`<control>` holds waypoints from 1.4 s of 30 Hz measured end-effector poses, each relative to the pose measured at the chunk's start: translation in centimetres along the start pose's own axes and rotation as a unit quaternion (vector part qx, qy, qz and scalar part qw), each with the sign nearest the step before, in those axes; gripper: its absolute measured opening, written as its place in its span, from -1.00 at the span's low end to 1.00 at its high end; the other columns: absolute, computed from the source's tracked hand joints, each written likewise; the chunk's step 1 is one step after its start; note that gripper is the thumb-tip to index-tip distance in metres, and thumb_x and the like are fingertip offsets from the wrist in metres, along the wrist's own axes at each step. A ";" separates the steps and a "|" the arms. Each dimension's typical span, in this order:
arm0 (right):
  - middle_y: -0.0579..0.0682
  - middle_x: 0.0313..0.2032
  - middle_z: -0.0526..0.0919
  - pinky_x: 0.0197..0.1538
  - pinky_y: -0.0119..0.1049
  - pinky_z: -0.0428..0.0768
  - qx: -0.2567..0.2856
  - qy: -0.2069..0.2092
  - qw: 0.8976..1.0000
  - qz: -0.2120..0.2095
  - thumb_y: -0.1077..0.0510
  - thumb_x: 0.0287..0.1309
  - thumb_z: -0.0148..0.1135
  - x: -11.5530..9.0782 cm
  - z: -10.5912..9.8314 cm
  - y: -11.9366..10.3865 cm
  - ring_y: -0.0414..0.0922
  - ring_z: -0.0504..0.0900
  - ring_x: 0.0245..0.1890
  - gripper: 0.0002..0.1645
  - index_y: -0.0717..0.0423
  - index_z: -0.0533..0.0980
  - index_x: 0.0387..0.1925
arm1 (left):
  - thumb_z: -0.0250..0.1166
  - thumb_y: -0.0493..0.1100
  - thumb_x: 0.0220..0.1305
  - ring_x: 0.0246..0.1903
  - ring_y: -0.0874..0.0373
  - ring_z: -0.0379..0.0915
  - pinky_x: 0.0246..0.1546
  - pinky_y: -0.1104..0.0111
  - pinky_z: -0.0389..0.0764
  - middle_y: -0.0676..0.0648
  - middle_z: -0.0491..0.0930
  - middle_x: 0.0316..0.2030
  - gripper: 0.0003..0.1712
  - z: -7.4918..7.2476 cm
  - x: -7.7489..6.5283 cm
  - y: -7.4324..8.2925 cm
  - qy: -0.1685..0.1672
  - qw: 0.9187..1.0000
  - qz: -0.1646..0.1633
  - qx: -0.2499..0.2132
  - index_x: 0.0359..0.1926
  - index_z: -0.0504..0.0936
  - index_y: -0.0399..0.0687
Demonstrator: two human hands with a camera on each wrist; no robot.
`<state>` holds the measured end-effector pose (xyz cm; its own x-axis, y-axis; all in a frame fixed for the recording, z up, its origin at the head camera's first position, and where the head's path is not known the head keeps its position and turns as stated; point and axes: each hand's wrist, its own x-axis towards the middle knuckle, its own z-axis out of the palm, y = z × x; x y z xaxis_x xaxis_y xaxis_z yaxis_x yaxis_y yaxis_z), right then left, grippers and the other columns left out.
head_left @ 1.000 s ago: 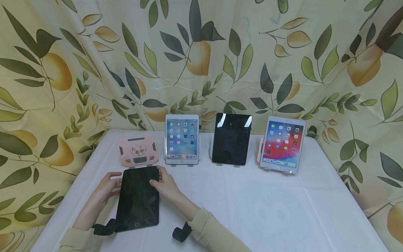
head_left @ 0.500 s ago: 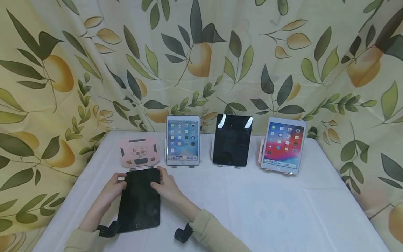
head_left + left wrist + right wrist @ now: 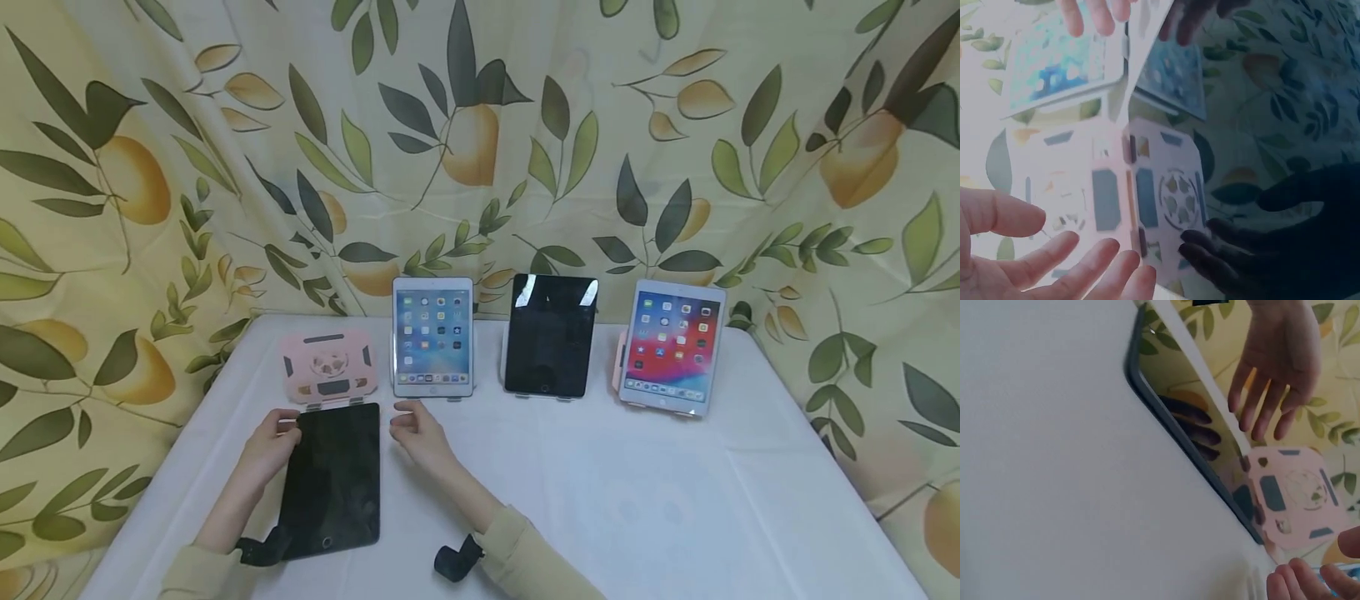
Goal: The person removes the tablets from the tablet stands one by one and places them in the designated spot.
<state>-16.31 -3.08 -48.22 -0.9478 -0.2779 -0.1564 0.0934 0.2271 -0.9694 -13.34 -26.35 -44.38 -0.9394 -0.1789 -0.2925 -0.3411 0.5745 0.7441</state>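
Note:
A black tablet [image 3: 333, 483] lies screen up on the white cloth, its top end against the foot of a pink tablet stand [image 3: 300, 367]. My left hand [image 3: 272, 446] hovers at the tablet's upper left edge. In the left wrist view its fingers [image 3: 1091, 265] are spread and relaxed, mirrored in the glossy screen [image 3: 1272, 125]. Nothing is in its grasp. My right hand [image 3: 423, 442] is off the tablet, to the right of its top corner, with loosely bent fingers and nothing held. Its fingertips [image 3: 1300, 584] show low in the right wrist view.
Along the back of the table stand a white tablet with a blue screen [image 3: 433, 333], a black tablet [image 3: 551, 337] and a white tablet with a red-blue screen [image 3: 672, 346], propped upright. Behind them hangs a leaf-patterned curtain [image 3: 480, 208]. Black wrist devices [image 3: 456, 560] sit near the sleeves.
The right hand has let go of the tablet's upper right corner and moved right. The left hand came in closer to the left edge. The tablet has settled against the stand's foot.

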 end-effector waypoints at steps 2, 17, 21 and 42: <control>0.14 -0.07 0.64 -0.11 -0.29 0.63 0.010 0.010 1.000 0.000 0.20 0.27 0.11 0.0 -0.7 -0.1 -0.07 0.64 -0.13 -0.55 0.16 0.39 0.18 | -0.09 -0.19 0.37 0.08 -0.29 0.40 -0.06 0.09 0.51 -0.46 0.39 0.12 -0.51 0.3 -0.2 0.4 0.008 1.000 0.010 -0.001 0.25 0.27 -0.34; 0.23 -0.05 0.64 0.01 -0.24 0.63 0.018 0.061 0.998 -0.022 0.25 0.26 0.10 0.4 -5.2 -0.2 0.02 0.62 -0.04 -0.62 0.25 0.46 0.10 | 0.00 -0.16 0.42 0.00 -0.18 0.53 -0.08 0.19 0.62 -0.40 0.51 0.06 -0.55 3.4 0.2 3.9 0.028 0.996 0.045 -0.069 0.24 0.35 -0.30; 0.26 -0.04 0.63 0.01 -0.23 0.63 0.022 0.079 0.996 -0.032 0.28 0.25 0.09 0.6 -6.5 -0.2 0.04 0.62 -0.02 -0.63 0.28 0.46 0.09 | -0.01 -0.14 0.43 0.02 -0.14 0.52 0.02 0.14 0.60 -0.36 0.50 0.08 -0.53 3.8 0.5 4.8 0.033 0.995 0.044 -0.089 0.26 0.34 -0.27; 0.18 0.04 0.59 0.20 -0.08 0.51 -0.005 0.128 0.990 -0.054 0.26 0.26 0.12 3.1 -10.8 -4.0 0.05 0.55 0.08 -0.59 0.19 0.44 0.14 | 0.00 -0.15 0.43 0.05 -0.12 0.52 0.05 0.08 0.59 -0.25 0.53 0.08 -0.60 4.6 3.9 9.2 0.041 0.984 0.084 -0.154 0.23 0.42 -0.12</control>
<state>-22.87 5.19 -42.75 -0.9984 -0.0558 0.0032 -0.0154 0.2189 -0.9756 -19.93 -18.07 -41.43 -0.9786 -0.1741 -0.1094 -0.1632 0.3341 0.9283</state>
